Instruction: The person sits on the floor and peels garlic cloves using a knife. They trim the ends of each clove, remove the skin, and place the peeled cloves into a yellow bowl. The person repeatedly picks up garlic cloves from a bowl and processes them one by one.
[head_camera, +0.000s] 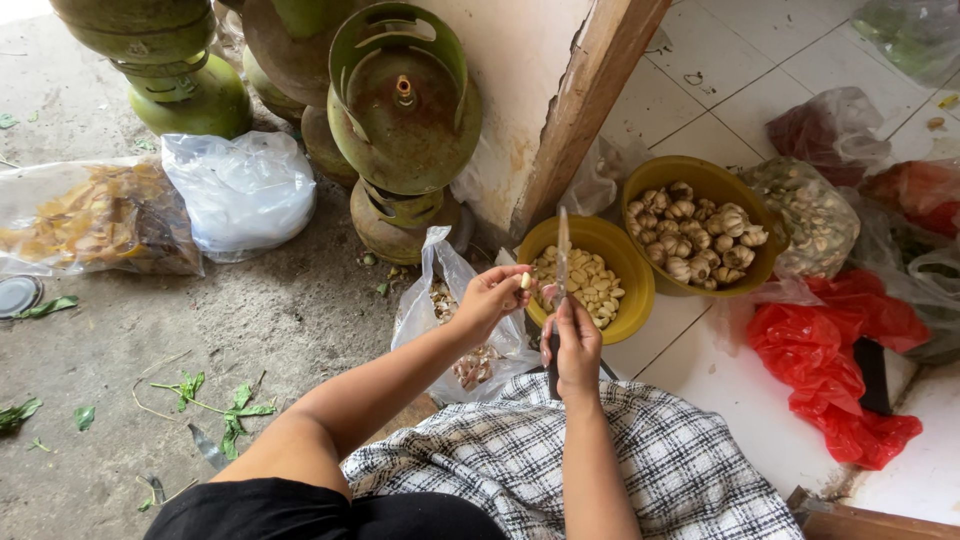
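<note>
A small pale peeled garlic clove (524, 281) is pinched at the fingertips of the left hand (490, 298), just left of centre frame. The right hand (574, 345) is clamped round the dark handle of a thin steel knife (562, 262), blade held upright, tip toward the top of the frame. Both hands are held close together above the near rim of a yellow round plastic bowl of peeled cloves (628, 258), probably so a finished clove drops straight in.

A second, darker yellow bowl of whole unpeeled garlic bulbs (700, 172) is set touching it at upper right, within reach. A clear plastic bag of papery garlic skins (432, 310) is stood open directly below the left hand, likely placed there to catch waste. A black-and-white checked cloth (520, 450) is spread over the lap at bottom centre.

Packages:
- Red crumpled plastic bag (850, 350), right of frame, on the white tiled floor (700, 90).
- Clear bag of pale beans or seeds (815, 215), upper right; contents cannot be told exactly.
- Clear bag of yellow-brown chips (90, 215), left edge.
- White knotted plastic bag (240, 190), beside it.
- Green rusted gas cylinders (400, 110), top centre, on bare concrete.

No readable labels are noted.
</note>
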